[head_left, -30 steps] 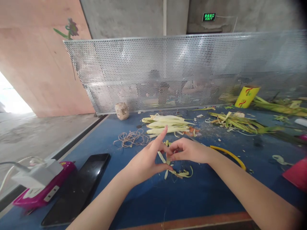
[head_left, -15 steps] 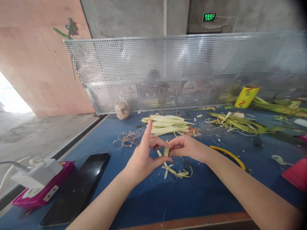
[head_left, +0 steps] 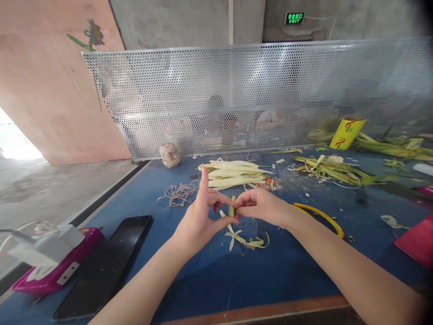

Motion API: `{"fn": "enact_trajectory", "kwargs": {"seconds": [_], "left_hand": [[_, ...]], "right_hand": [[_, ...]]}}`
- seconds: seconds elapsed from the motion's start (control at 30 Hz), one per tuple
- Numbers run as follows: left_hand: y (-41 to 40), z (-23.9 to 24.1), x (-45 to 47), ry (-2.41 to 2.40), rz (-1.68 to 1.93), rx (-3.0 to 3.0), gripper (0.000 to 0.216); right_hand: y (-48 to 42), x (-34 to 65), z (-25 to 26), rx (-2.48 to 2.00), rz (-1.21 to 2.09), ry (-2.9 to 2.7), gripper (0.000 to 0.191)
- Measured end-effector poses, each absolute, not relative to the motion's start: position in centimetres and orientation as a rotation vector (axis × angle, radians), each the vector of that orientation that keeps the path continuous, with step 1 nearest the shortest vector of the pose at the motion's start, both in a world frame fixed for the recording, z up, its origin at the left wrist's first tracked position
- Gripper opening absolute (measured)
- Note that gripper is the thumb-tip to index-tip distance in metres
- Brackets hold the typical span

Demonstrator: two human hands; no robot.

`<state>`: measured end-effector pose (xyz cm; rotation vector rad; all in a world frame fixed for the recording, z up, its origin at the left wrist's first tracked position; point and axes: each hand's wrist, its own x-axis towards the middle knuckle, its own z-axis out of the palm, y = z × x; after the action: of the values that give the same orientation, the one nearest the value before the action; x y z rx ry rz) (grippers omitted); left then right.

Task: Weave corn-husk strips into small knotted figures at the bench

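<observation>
Between both hands is a short pale-green piece of leaf strip (head_left: 232, 210), held upright over the blue table. My left hand (head_left: 203, 214) pinches it between thumb and a bent finger, with another finger pointing up. From the other side, my right hand (head_left: 257, 206) grips the same piece with its fingertips; the fingers partly cover it. Just below lies a braided strip of leaf (head_left: 244, 240) with loose pale ends. Beyond the hands rests a bundle of pale husk-like leaves (head_left: 237, 175). Left of that is a tangle of thin brown cord (head_left: 178, 195).
A black phone (head_left: 104, 271) and a magenta power strip (head_left: 72, 257) with a white plug lie at left. A yellow curved tube (head_left: 323, 217) is by my right forearm. Green leaf scraps (head_left: 331, 170), a yellow roll (head_left: 347, 133) and a perforated metal screen (head_left: 189, 99) stand farther back.
The view has shifted slightly, so everything sits a little further left and up. Both hands keep hold of the leaf piece, which appears turned slightly narrower to view.
</observation>
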<state>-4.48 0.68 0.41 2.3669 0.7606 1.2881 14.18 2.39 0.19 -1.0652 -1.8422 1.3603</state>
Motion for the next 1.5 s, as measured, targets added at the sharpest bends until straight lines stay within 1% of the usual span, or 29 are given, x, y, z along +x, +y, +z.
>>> {"fn": "enact_trajectory", "kwargs": {"seconds": [0.17,0.27,0.43,0.57,0.67,0.73,0.8,0.87,1.0,1.1,1.23,1.37,1.5], "left_hand": [[0.7,0.6,-4.5,0.822,1.316,2.537,0.108],[0.7,0.5,-4.7,0.886,1.27,2.681,0.105],[0.9,0.1,-4.8,0.949,1.127,2.882,0.098],[0.9,-0.3,-4.5,0.914,1.08,3.007,0.094],[0.8,-0.5,-4.2,0.925,1.108,3.052,0.095],[0.7,-0.5,-4.1,0.931,1.167,2.959,0.101],[0.5,-0.3,-3.9,0.971,1.224,2.744,0.112],[0.4,0.0,-3.8,1.074,1.249,2.48,0.118],[-0.1,0.6,-3.6,1.244,1.216,2.108,0.108],[-0.2,0.6,-3.4,1.294,1.182,2.087,0.102],[-0.1,0.2,-3.1,1.375,1.162,2.15,0.098],[0.1,0.4,-3.2,1.431,1.153,2.073,0.099],[0.5,1.1,-3.8,1.47,1.104,1.912,0.103]], "right_hand": [[2.5,14.3,0.2,-1.081,1.36,-1.798,0.008],[2.3,14.2,0.4,-1.102,1.339,-1.792,0.009],[2.2,13.8,0.2,-1.188,1.293,-1.81,0.02],[2.5,13.3,-0.6,-1.246,1.259,-1.752,0.017],[2.5,13.2,-0.8,-1.24,1.271,-1.717,0.014],[2.5,13.3,-0.7,-1.231,1.281,-1.699,0.012],[2.4,13.4,-0.5,-1.229,1.276,-1.696,0.013],[2.5,13.5,-0.2,-1.223,1.258,-1.699,0.016],[2.6,13.6,-0.1,-1.197,1.219,-1.685,0.02],[2.5,13.2,-0.4,-1.196,1.148,-1.708,0.02],[2.1,12.3,-1.0,-1.199,0.873,-1.823,0.017],[1.8,12.0,-1.0,-1.201,0.562,-1.932,0.018],[1.6,12.9,-0.4,-1.216,0.474,-2.161,0.024]]}}
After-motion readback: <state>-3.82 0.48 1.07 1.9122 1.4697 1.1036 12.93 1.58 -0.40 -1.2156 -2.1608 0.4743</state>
